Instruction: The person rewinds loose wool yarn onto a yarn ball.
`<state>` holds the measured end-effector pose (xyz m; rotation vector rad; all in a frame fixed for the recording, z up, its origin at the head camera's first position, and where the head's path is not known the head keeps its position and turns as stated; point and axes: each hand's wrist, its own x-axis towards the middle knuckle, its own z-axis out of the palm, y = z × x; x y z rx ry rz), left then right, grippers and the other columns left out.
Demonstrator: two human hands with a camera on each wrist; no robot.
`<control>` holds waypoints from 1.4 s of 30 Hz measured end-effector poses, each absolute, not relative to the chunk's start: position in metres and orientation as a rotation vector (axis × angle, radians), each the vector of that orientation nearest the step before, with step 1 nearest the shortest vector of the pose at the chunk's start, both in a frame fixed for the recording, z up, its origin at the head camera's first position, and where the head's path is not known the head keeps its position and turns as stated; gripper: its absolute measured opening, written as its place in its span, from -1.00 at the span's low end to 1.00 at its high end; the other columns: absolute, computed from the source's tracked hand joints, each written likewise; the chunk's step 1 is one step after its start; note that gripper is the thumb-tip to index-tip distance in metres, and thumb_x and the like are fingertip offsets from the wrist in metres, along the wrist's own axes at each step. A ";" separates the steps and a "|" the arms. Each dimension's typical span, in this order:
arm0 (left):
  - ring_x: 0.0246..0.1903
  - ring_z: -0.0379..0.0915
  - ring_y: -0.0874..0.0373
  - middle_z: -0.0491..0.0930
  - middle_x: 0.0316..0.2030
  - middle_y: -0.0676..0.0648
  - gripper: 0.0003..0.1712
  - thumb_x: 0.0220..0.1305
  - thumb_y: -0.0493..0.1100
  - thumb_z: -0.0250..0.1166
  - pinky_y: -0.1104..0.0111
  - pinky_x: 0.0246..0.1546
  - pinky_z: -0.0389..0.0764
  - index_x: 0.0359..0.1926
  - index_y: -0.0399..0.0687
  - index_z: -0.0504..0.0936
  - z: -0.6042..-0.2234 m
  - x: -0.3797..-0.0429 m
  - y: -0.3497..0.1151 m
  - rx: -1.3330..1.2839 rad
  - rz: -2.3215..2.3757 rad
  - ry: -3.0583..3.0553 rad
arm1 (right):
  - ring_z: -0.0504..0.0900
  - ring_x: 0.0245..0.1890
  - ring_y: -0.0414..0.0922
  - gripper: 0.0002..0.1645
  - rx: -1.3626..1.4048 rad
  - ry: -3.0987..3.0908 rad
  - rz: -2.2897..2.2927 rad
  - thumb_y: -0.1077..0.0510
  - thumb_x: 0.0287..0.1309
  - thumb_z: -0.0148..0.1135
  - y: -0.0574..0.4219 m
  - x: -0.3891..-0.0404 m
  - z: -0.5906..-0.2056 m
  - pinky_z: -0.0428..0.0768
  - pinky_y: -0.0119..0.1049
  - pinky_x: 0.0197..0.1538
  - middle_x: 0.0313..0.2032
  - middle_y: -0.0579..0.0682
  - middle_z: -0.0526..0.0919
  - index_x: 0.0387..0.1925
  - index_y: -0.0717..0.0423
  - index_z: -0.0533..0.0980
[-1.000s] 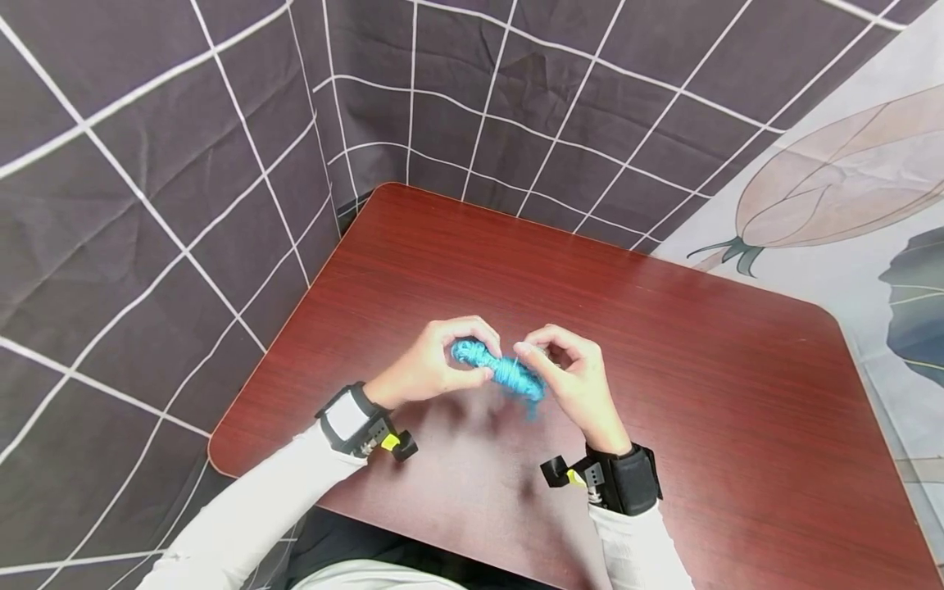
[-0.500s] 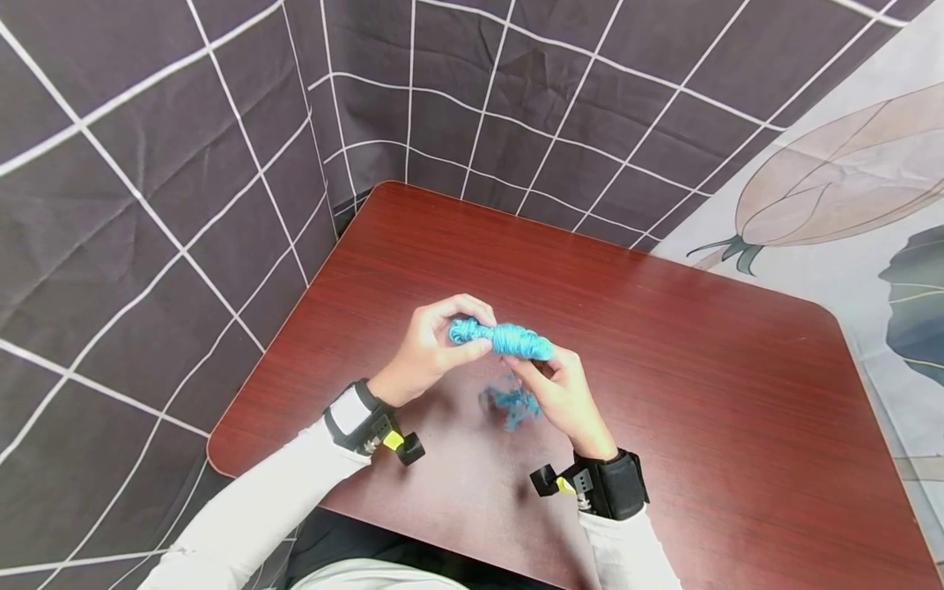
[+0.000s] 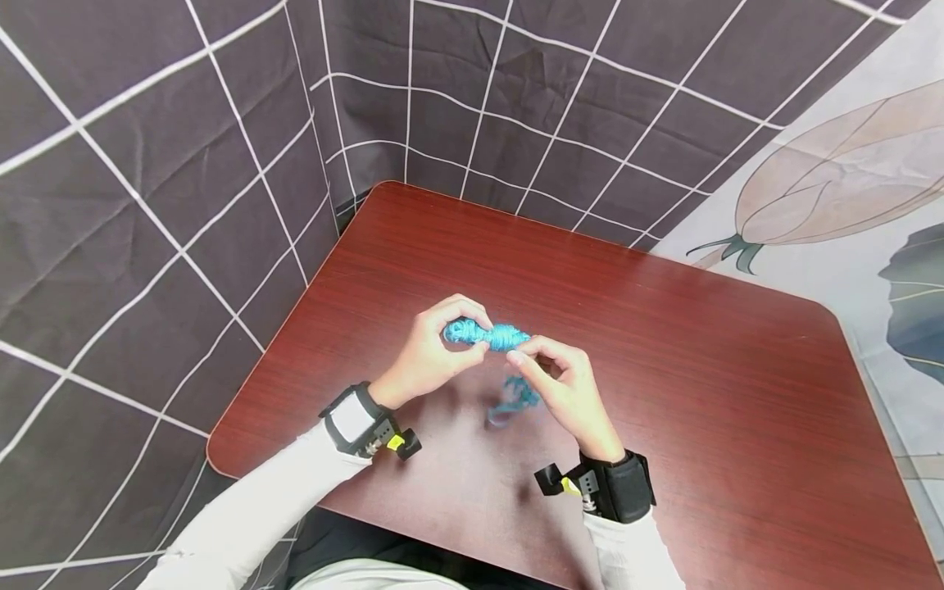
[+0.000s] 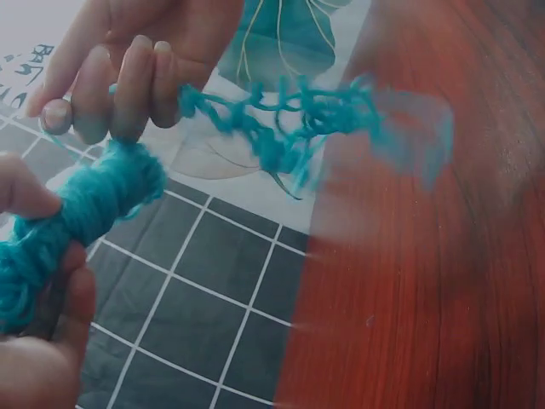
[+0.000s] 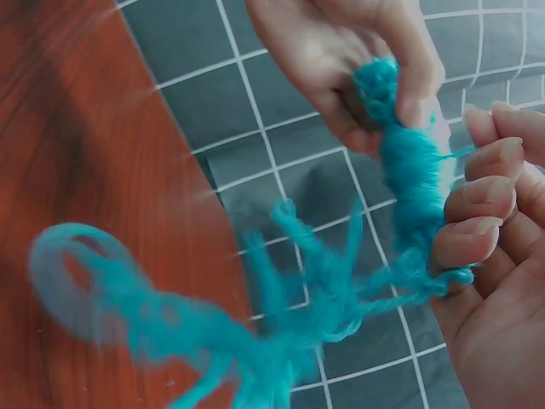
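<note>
Yarn in a bright blue bundle (image 3: 506, 337) is held up above the table (image 3: 701, 369), a little left of its middle, lying roughly crosswise with a narrow waist partway along. The person's left hand (image 3: 430, 354) is partly closed, thumb and fingers gripping the bundle at that waist, while the right hand (image 3: 571, 392) is more tightly curled, its thumb and forefinger pinching a thin strand (image 5: 461, 154) drawn out from the windings; whether its other fingers also press on the bundle's end cannot be told. A loopy knotted piece (image 5: 319, 298) hangs from beneath those curled fingers, over the table and nearer its front edge than the bundle, its free end too blurred to read. The yarn is likely light, soft and springy, with nothing to break but plenty to tangle, and its surface should grip skin rather than slide. The waist looks the safest place to take hold, since pressure there should keep both lobes in order, whereas squeezing an end might push wraps loose. The strand probably wants a light pinch close to the windings and an even pull, and the knotted piece, limp and open, is best supported near its top, as a hard tug could stretch or unpick its loops.
</note>
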<state>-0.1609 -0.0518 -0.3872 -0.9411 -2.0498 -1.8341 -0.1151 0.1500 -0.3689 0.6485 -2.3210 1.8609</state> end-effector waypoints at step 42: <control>-0.22 0.48 0.13 0.59 -0.25 -0.09 -0.75 -0.02 -0.43 0.40 0.39 -0.18 0.51 -0.26 -0.18 0.61 -0.384 -0.156 -0.057 -1.109 -1.926 -2.142 | 0.38 -0.54 -0.22 -0.94 0.578 -2.392 1.744 0.32 0.14 0.29 0.159 -0.124 -0.363 0.35 -0.43 -0.48 -0.49 -0.02 0.55 -0.37 0.28 0.58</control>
